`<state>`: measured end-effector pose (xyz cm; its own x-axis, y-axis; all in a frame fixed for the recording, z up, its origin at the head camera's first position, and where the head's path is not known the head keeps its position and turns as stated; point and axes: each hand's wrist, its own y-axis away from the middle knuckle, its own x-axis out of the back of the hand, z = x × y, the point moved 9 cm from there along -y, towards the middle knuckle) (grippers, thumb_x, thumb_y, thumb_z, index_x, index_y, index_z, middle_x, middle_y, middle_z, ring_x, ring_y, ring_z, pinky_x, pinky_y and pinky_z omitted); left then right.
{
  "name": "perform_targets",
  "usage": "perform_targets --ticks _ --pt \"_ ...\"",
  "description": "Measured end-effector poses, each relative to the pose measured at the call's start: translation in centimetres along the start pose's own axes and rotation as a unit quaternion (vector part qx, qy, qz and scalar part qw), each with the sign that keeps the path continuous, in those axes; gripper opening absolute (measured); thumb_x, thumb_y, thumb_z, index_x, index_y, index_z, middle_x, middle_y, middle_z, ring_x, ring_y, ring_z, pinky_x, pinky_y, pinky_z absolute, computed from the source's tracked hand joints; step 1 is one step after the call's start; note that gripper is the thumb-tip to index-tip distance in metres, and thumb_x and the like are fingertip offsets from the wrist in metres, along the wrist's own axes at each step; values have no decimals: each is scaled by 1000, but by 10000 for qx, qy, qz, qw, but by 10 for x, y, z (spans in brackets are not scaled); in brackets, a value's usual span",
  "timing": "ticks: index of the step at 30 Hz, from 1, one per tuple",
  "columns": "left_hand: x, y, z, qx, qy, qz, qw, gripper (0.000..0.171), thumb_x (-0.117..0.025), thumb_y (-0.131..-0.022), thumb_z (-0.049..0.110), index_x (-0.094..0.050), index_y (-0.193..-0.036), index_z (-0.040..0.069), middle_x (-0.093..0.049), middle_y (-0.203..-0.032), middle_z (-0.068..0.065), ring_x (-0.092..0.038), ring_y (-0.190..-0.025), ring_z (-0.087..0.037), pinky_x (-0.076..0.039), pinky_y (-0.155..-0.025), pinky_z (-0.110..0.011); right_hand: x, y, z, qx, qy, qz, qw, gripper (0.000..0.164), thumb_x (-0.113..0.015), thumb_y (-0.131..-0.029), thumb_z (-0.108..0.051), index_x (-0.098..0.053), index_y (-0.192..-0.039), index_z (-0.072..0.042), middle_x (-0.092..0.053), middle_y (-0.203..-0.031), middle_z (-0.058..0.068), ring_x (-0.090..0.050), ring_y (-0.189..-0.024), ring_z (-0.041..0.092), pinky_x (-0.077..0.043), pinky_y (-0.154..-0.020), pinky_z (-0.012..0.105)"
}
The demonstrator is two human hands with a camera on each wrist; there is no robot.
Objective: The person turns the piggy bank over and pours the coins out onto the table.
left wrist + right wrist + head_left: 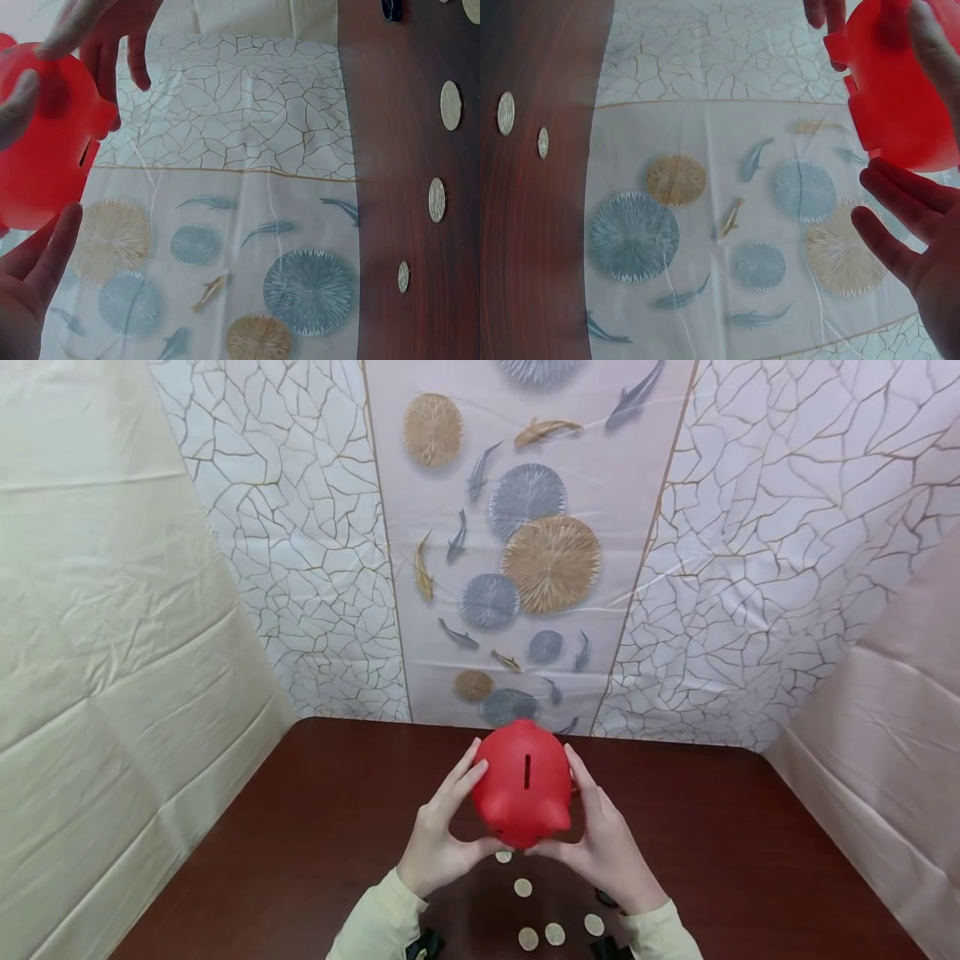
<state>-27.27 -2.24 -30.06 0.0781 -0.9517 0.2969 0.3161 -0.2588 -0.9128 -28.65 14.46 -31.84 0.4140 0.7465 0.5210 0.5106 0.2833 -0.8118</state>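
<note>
A red piggy bank (517,789) is held up above the table, its dark coin slot facing up toward the head camera. My left hand (444,843) grips its left side, with fingertips on the flank and the thumb at the lower front. On the opposite side my right hand (606,847) holds it the same way, thumb low and fingers along the flank. Both wrist views show the red body (45,150) between the hands. Below lie several loose coins, among them one coin (522,887) in the middle and another coin (594,925) toward the right.
The dark brown table (337,827) extends to both sides. A small dark round object (606,898) lies partly behind the right wrist. Patterned cloth (322,568) with fish and round motifs hangs at the back, and plain pale cloth (112,693) hangs at the left.
</note>
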Motion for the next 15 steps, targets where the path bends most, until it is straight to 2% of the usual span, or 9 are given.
perform_targets --ticks 2,4,6,8,10,12,15 --pt "3 0 1 180 130 120 9997 90 -84 -52 5 -40 -131 0 -37 -134 -29 -54 -113 -24 -50 -82 -21 -2 1 1 -137 -44 -55 9999 111 -83 -52 -40 -26 -139 -2 -57 -114 4 -55 -89 8 -43 -81 13" --pt "4 2 -1 419 173 221 9987 93 -85 -49 4 -41 -130 0 -41 -132 -28 -63 -95 -20 -52 -68 -21 -2 2 2 -314 55 -59 9995 108 -82 -53 -41 -28 -139 -6 -59 -113 3 -56 -87 8 -46 -79 19" --pt "3 7 -12 819 115 293 9961 92 -85 -49 8 -43 -130 1 -51 -124 -22 -65 -74 -16 -50 -56 -20 -1 4 3 -478 354 3 9982 101 -79 -55 -45 -34 -137 -9 -62 -107 3 -58 -84 9 -49 -73 24" --pt "0 15 -25 1293 -48 311 9911 86 -85 -53 14 -46 -129 5 -59 -113 -15 -62 -60 -11 -47 -49 -18 1 5 3 -596 727 122 9955 89 -77 -59 -48 -43 -132 -10 -66 -95 1 -59 -76 9 -49 -65 27" --pt "-4 23 -39 1826 -153 298 9826 78 -83 -58 21 -49 -127 10 -66 -101 -9 -58 -52 -6 -46 -46 -16 2 6 2 -681 1137 210 9910 75 -74 -63 -48 -52 -123 -10 -66 -77 -2 -56 -65 8 -46 -57 26" --pt "-8 31 -53 2377 -160 241 9709 69 -80 -63 29 -52 -124 16 -69 -93 -7 -56 -49 -1 -47 -47 -16 1 5 2 -786 1448 213 9861 61 -72 -67 -46 -59 -113 -8 -60 -61 -5 -50 -53 6 -41 -49 22" --pt "-12 39 -66 3114 -153 89 9501 58 -74 -68 40 -54 -120 23 -71 -85 -6 -55 -47 2 -49 -51 -17 -4 4 5 -1093 1781 -83 9779 47 -68 -72 -45 -63 -102 -8 -53 -51 -8 -48 -47 5 -38 -46 20"
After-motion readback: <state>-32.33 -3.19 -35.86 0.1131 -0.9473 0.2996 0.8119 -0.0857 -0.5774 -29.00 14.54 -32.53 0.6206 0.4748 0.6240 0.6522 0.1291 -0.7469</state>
